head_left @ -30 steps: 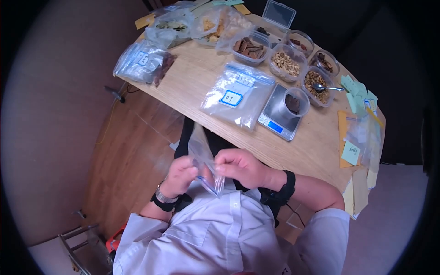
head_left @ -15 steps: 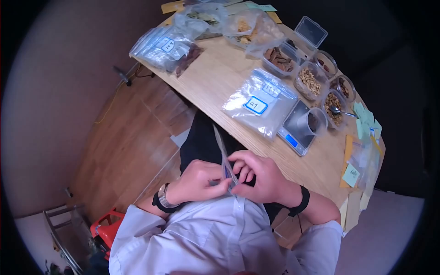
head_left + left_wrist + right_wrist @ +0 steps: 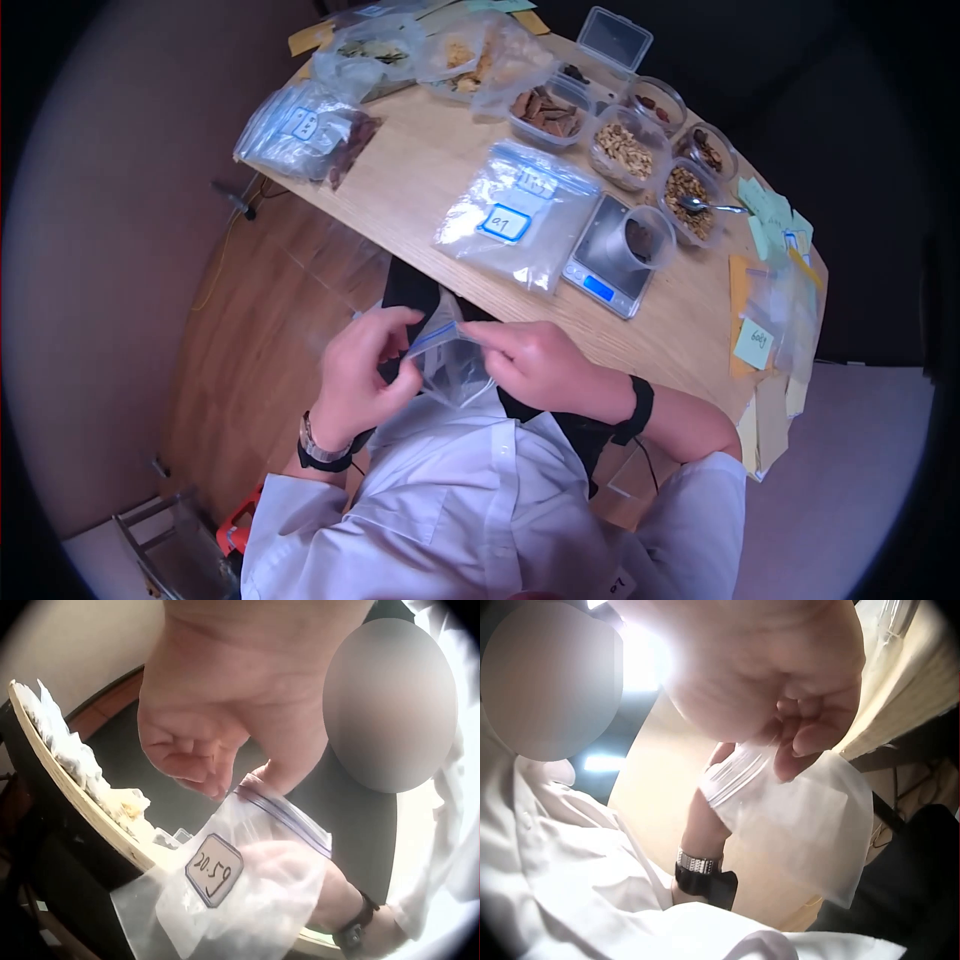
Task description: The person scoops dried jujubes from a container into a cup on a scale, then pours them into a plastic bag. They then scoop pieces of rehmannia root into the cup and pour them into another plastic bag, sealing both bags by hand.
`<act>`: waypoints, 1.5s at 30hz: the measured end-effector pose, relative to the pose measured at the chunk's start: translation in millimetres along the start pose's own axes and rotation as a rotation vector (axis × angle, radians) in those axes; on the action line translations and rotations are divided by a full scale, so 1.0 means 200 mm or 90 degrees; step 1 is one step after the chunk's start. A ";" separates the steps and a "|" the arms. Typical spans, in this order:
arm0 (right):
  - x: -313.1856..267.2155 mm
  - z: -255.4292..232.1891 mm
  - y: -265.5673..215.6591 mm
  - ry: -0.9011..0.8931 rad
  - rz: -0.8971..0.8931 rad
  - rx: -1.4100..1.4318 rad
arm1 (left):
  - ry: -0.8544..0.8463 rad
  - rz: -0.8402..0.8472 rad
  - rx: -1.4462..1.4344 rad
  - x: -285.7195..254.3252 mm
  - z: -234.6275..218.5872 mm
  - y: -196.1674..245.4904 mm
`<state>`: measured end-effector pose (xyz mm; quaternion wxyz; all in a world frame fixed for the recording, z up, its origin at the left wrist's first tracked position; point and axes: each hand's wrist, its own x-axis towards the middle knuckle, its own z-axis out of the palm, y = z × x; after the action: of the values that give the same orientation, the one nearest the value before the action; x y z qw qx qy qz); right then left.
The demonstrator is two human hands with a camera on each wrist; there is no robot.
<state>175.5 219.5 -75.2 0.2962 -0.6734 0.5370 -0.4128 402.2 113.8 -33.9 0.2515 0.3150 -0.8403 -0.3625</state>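
A small clear zip-lock bag (image 3: pixel 450 365) with a blue zip strip is between the two hands, over the lap. In the left wrist view, its blue-bordered label (image 3: pixel 214 871) reads about "20.5g". My right hand (image 3: pixel 540 365) pinches the bag's zip edge between thumb and fingers. At the other end of the zip is my left hand (image 3: pixel 365 370), its thumb at the bag's corner and its fingers curved with a gap from the thumb. The right wrist view has the bag (image 3: pixel 802 825) hanging below the right fingers.
On the wooden table (image 3: pixel 400 200) lie a large zip bag (image 3: pixel 515 225) and a scale (image 3: pixel 603 270) bearing a cup (image 3: pixel 648 240) of dark pieces. Behind are several tubs, one of brown bark-like strips (image 3: pixel 548 110), another with a spoon (image 3: pixel 715 206). Bags (image 3: pixel 305 130) and green notes (image 3: pixel 765 215) line the edges.
The small bag has turned so its zip mouth faces up toward the head camera. My left hand has moved off to the left, its thumb and fingers spread apart; the right keeps its pinch.
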 end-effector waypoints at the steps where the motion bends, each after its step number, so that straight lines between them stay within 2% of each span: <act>1: -0.02 -0.01 0.00 -0.022 -0.003 -0.005 | -0.050 0.082 0.058 0.06 0.04 0.08; 3: -0.03 -0.02 0.01 -0.068 0.006 -0.017 | -0.086 0.137 0.080 0.08 0.09 0.06; 5: -0.03 -0.02 0.04 -0.075 -0.007 -0.022 | -0.138 0.121 0.028 0.09 0.06 0.03; 6: -0.01 -0.04 0.03 -0.078 0.026 -0.011 | -0.167 0.113 0.004 0.10 0.04 0.01; 10: 0.00 -0.03 0.06 -0.020 0.003 0.025 | -0.214 0.066 -0.009 0.10 -0.04 0.03; 13: 0.00 -0.02 0.06 -0.020 -0.031 0.017 | -0.212 0.053 -0.023 0.09 -0.04 0.04; 16: 0.01 -0.09 -0.02 -0.089 0.039 0.024 | -0.136 0.026 -0.061 0.09 -0.01 0.05; 20: 0.02 -0.19 -0.10 0.051 -0.096 -0.085 | -0.030 0.000 -0.069 0.09 0.00 0.00; 21: 0.01 -0.25 -0.15 0.086 -0.058 -0.070 | -0.021 -0.010 -0.074 0.09 -0.01 0.00; 23: -0.02 -0.37 -0.14 0.236 -0.134 -0.179 | -0.004 -0.027 -0.087 0.09 -0.03 -0.01; 25: -0.10 -0.51 -0.10 0.342 -0.044 -0.280 | 0.007 -0.042 -0.099 0.09 -0.05 -0.03; 28: -0.18 -0.59 -0.03 0.457 0.158 -0.408 | 0.044 -0.040 -0.127 0.10 -0.04 -0.06; 31: -0.24 -0.56 0.11 0.398 0.263 -0.367 | 0.069 -0.026 -0.135 0.13 -0.03 -0.06; 34: -0.21 -0.56 0.14 0.378 0.319 -0.216 | 0.063 -0.027 -0.129 0.17 -0.04 -0.05; 36: -0.22 -0.61 0.22 0.357 0.330 -0.180 | 0.058 -0.026 -0.128 0.18 -0.04 -0.04; 40: -0.16 -0.62 0.10 0.357 0.373 -0.180 | 0.070 -0.014 -0.140 0.21 -0.02 -0.05; 43: -0.14 -0.61 0.00 0.346 0.288 -0.179 | 0.072 -0.022 -0.148 0.21 -0.01 -0.06; 45: -0.10 -0.59 -0.13 0.298 0.230 -0.267 | 0.073 -0.022 -0.151 0.22 0.00 -0.07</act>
<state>82.3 249.7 -0.7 0.0891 -0.5009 0.7737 -0.3775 376.8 74.8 -35.7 0.3284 0.3180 -0.7699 -0.4452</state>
